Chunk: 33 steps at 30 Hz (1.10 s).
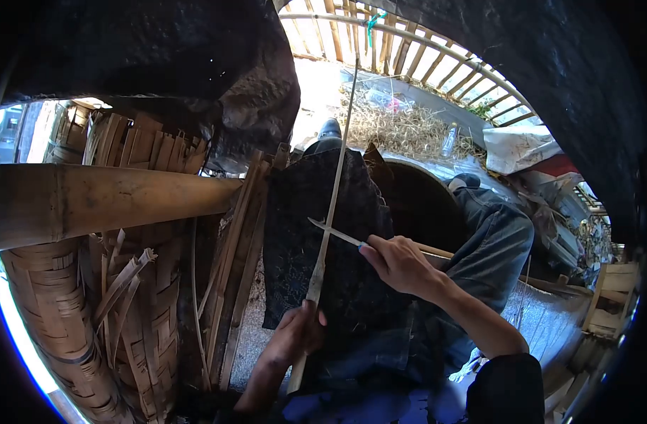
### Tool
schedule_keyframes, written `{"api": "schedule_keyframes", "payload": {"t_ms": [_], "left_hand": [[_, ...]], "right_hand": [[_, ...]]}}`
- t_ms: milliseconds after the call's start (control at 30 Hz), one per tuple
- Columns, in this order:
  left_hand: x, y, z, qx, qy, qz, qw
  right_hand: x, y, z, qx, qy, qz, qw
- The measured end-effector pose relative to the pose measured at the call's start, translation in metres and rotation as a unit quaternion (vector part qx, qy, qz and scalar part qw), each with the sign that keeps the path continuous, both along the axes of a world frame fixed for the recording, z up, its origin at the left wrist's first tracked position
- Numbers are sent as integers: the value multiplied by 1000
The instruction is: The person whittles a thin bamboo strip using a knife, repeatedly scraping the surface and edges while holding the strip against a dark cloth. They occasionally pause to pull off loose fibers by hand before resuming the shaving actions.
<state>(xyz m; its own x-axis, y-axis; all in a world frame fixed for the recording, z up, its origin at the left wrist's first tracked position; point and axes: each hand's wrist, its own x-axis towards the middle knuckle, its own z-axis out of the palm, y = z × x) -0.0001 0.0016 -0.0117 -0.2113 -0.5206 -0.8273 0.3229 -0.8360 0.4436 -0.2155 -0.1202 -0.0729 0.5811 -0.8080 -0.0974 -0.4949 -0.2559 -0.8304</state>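
Observation:
A long, thin bamboo strip (336, 177) runs from my lap up and away toward the slatted fence. My left hand (300, 329) is wrapped round its near part, and the lower end sticks out below the fist. In my right hand (404, 265) is a knife (343, 234) with a narrow blade, which crosses the strip a little above the left hand. Blade and strip appear to touch. Most of the knife's handle is hidden by my fingers. A dark cloth (295, 226) covers my leg beneath the strip.
On the left, a thick bamboo pole (125, 192) juts in over woven bamboo baskets (51, 304) and upright split pieces (231, 275). Dry straw (380, 120) and a plastic bottle (449, 140) lie ahead, before the slatted fence (436, 60). Dark sheeting (154, 49) hangs above.

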Motion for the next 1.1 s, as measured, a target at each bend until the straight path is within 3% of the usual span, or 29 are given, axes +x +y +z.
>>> {"api": "schedule_keyframes", "payload": {"t_ms": [167,567,933,1100], "left_hand": [[9,4,-7,73,151,91,982],[7,3,3,79,165,112,977],[8,12,12,91,177,114,973],[11,36,32,129,201,106,965]], "right_hand": [[12,-6,4,-20,54,12,998],[26,-16,15,27,123,11,992],[34,-18,1,-88,140,2,986],[28,-51,-11,-43,170,-54,983]]}}
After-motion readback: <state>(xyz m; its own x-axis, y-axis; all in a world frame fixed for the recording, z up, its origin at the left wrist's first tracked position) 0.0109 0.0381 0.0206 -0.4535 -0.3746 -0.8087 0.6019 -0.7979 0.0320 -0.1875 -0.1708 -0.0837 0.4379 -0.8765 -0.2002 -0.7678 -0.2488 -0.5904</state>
